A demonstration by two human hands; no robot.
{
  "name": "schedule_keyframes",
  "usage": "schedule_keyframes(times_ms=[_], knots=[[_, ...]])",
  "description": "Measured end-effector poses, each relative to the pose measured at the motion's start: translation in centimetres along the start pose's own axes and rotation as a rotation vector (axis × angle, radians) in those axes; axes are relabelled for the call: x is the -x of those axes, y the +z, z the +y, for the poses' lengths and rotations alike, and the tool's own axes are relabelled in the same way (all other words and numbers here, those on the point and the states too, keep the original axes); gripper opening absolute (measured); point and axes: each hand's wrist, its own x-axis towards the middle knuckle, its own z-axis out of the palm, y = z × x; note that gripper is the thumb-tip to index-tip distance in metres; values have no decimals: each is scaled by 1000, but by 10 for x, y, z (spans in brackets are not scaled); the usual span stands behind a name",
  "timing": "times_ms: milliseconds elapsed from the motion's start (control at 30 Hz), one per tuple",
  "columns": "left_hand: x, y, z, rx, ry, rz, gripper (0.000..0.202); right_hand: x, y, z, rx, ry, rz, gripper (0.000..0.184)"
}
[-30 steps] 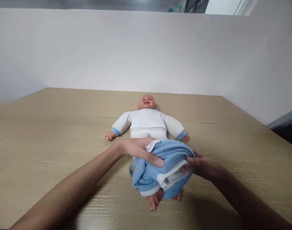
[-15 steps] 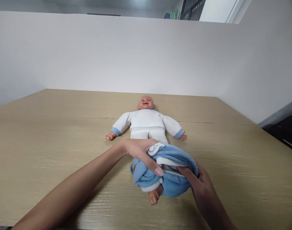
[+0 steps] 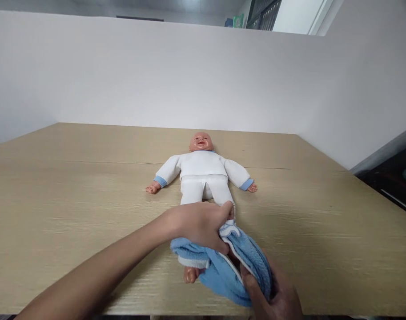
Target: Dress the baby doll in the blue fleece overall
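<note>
A baby doll (image 3: 203,173) in white top and white trousers lies on its back on the wooden table (image 3: 72,186), head away from me. A bunched blue garment with white trim (image 3: 236,266) is gathered around its lower legs; one bare foot (image 3: 190,274) sticks out below. My left hand (image 3: 199,224) is closed on the garment's upper edge by the doll's shins. My right hand (image 3: 276,295) grips the garment's right side from below, near the table's front edge, with its fingers partly hidden in the cloth.
A white partition wall (image 3: 189,75) stands behind the table. A dark piece of furniture (image 3: 392,178) sits beyond the table's right edge. Bare wood stretches to the left and right of the doll.
The blue garment has slid down the doll's legs toward me, baring the white trousers. Both hands came nearer to me, the right one dropping low by the table's front edge.
</note>
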Motion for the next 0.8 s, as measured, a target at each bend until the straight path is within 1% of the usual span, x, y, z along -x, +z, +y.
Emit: schedule_keyframes(times_ms=[67,133,200,267,333,400,500,567,700,800], knots=[[-1,9,4,-66,-59,3,78,-7,-4,8,97,-25,23,51],[-3,14,8,-113,-106,-30,88,-11,-7,14,175,-54,52,47],[-6,17,13,-158,-138,-62,96,-13,-8,17,201,-85,43,46],[-8,18,17,-191,-149,-77,98,-14,-9,19,169,-74,-12,47],[-7,18,16,-198,-134,-57,92,-16,-8,21,87,-5,-87,50],[-3,18,12,-166,-97,-25,86,-19,-5,23,-43,84,-163,54],[6,20,0,-26,-26,44,74,-24,0,23,-276,167,-232,56],[13,22,-8,118,2,98,70,-28,3,20,-394,174,-267,51],[24,27,-17,398,26,182,65,-32,5,2,-494,119,-342,35],[28,29,-16,515,34,220,64,-32,7,-14,-500,65,-389,38]])
